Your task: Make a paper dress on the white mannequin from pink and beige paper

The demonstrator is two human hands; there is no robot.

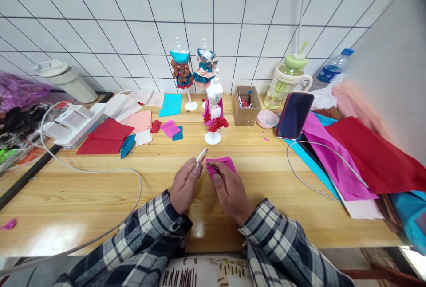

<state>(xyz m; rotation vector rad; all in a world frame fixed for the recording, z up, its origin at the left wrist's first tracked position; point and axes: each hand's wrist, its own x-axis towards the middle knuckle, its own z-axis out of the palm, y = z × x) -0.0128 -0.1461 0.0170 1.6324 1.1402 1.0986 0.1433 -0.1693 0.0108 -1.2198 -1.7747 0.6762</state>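
Observation:
My left hand (185,184) is closed around a slim white, pointed object (201,155); it looks like a small tool, but its kind is unclear. Close on the right, my right hand (230,188) pinches the near edge of a magenta piece of cloth (226,162) just above the table. Behind both hands stands a small white dress form (215,89) on a round base, with magenta cloth on its body and a red ruffle low down. Two more dress forms in little outfits, one with a turquoise top (180,57) and one with teal and peach ruffles (203,74), stand behind it.
Left lie cloth pieces, including a red one (105,137), and a white power strip (78,127) with a cable. Right are a cardboard box (246,108), a pink dish (267,119), an upright phone (294,116), a drink bottle (286,80) and layered fabrics (376,154).

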